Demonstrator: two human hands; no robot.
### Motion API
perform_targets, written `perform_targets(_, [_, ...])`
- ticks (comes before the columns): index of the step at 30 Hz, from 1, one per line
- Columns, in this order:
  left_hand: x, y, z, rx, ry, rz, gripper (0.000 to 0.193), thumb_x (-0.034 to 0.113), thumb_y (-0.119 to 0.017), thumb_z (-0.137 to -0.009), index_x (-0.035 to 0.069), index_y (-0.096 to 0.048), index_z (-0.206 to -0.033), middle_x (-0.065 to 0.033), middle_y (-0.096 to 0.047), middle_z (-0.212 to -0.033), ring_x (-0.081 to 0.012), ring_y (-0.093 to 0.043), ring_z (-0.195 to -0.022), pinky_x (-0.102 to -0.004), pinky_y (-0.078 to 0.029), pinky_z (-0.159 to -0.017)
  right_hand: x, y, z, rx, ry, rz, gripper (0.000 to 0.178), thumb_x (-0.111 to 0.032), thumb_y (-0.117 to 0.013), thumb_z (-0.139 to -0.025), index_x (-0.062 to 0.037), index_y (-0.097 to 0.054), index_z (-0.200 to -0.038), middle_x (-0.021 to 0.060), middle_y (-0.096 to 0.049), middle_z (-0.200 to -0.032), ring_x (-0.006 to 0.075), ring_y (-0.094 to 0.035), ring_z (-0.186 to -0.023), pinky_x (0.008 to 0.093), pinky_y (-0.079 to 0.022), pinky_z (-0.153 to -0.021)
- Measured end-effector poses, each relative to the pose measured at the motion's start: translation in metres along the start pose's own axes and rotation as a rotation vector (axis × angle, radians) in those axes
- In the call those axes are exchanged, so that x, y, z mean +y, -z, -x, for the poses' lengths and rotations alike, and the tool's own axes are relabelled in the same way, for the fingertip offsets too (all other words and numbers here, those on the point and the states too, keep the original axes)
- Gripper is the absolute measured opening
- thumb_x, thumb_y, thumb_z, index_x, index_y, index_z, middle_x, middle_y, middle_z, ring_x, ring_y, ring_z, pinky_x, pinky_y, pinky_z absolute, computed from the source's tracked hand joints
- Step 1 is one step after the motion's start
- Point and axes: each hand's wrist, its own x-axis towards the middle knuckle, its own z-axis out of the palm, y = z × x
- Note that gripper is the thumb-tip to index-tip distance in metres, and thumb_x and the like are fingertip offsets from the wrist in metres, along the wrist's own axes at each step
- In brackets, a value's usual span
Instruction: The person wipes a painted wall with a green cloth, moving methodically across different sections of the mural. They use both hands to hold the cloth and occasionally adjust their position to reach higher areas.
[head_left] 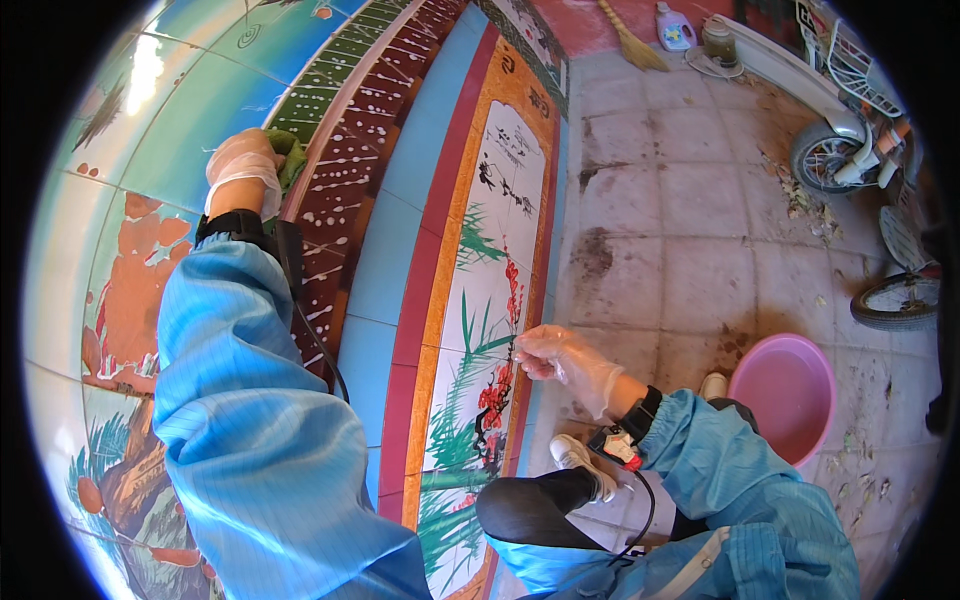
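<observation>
Left hand [243,160] clamps green cloth [290,156] on tiles [318,95]; right hand [566,362]: grip unclear; floor [700,280] stained.

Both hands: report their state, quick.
Left hand: holding a green cloth.
Right hand: closed, fingertips drawn together, no held object visible.

Matt green cloth [292,160], glossy wall tiles [195,100], thin plastic gloves [587,372], smooth plastic basin [785,339]

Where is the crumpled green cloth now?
In the head view's upper left, the green cloth shows at the right side of the clear-gloved left hand, just left of the white-speckled dark-red tiles.
</observation>
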Motion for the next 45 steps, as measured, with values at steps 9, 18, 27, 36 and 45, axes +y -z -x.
perform_targets(9, [0.015,-0.003,-0.026,0.051,0.000,0.034,0.039,0.035,-0.078,-0.081,0.008,-0.073,-0.108,-0.0183,-0.069,-0.111,-0.0378,-0.066,-0.104,-0.0436,-0.054,-0.085,-0.015,0.001,0.000,-0.042,0.002,-0.001,0.020,-0.022,-0.065,-0.094,-0.0072,-0.058,-0.106,0.0022,-0.061,-0.092,0.0101,-0.053,-0.079,0.0245,-0.043,-0.076])
perform_targets(18, [0.001,-0.004,-0.017,0.049,-0.037,0.068,0.046,0.038,-0.078,-0.080,0.010,-0.069,-0.115,-0.0181,-0.068,-0.115,-0.0372,-0.065,-0.107,-0.0439,-0.052,-0.088,-0.017,-0.007,0.006,-0.005,0.056,-0.046,0.018,-0.020,-0.069,-0.092,-0.0080,-0.058,-0.100,0.0024,-0.062,-0.086,0.0099,-0.055,-0.075,0.0239,-0.044,-0.072])
perform_targets(27, [-0.036,-0.003,0.026,0.017,-0.088,0.134,0.051,0.037,-0.079,-0.078,0.011,-0.063,-0.119,-0.0175,-0.068,-0.115,-0.0367,-0.064,-0.108,-0.0439,-0.050,-0.089,0.002,-0.018,0.019,0.005,0.105,-0.065,0.015,-0.019,-0.068,-0.092,-0.0077,-0.063,-0.101,0.0024,-0.066,-0.087,0.0089,-0.058,-0.074,0.0245,-0.047,-0.069])
perform_targets(36, [-0.083,-0.012,0.089,0.000,-0.073,0.126,0.054,0.037,-0.080,-0.075,0.016,-0.062,-0.122,-0.0164,-0.069,-0.115,-0.0351,-0.065,-0.108,-0.0458,-0.051,-0.089,0.020,-0.024,0.039,0.015,0.096,-0.033,0.021,-0.022,-0.069,-0.091,-0.0088,-0.061,-0.105,0.0026,-0.065,-0.090,0.0112,-0.060,-0.079,0.0266,-0.048,-0.075])
perform_targets(45, [-0.132,-0.020,0.181,0.011,-0.054,0.085,0.054,0.037,-0.081,-0.074,0.017,-0.063,-0.120,-0.0163,-0.069,-0.112,-0.0350,-0.066,-0.103,-0.0464,-0.052,-0.086,0.050,-0.017,0.056,0.000,0.144,-0.023,0.020,-0.021,-0.069,-0.091,-0.0092,-0.060,-0.104,0.0022,-0.066,-0.088,0.0112,-0.062,-0.075,0.0262,-0.050,-0.071])
